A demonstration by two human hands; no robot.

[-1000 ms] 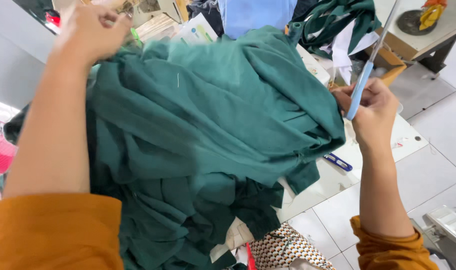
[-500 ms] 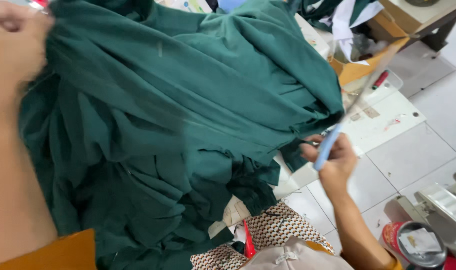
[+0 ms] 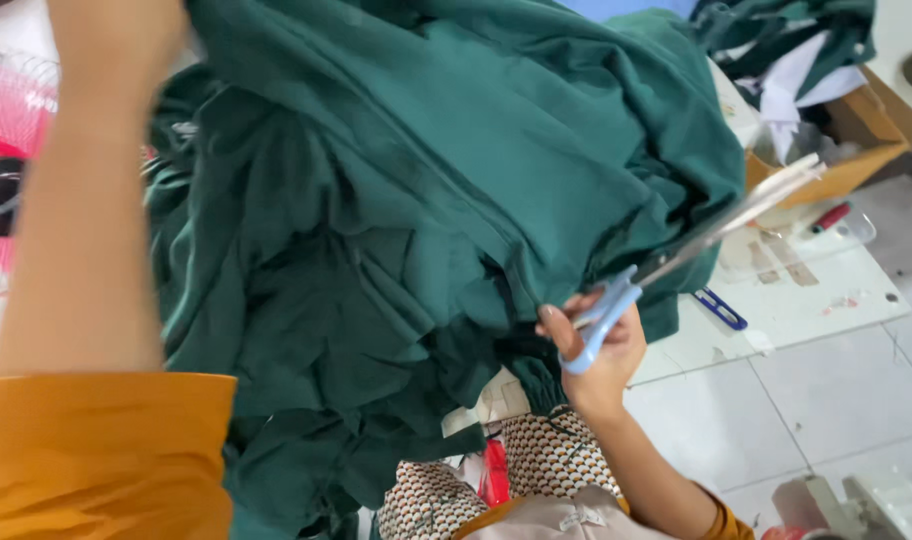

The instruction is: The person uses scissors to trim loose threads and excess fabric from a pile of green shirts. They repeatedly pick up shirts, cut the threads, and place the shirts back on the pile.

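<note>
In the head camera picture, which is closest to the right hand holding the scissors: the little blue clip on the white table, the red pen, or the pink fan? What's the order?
Measured from the right hand:
1. Small blue clip, just to its right on the white table.
2. Red pen, farther right and up, near the cardboard box.
3. Pink fan, far off at the left edge, beyond the green fabric.

Brown cardboard box (image 3: 856, 165), perhaps, upper right.

Sewing workshop; heaped green fabric (image 3: 426, 200); scissors (image 3: 676, 265)
</note>
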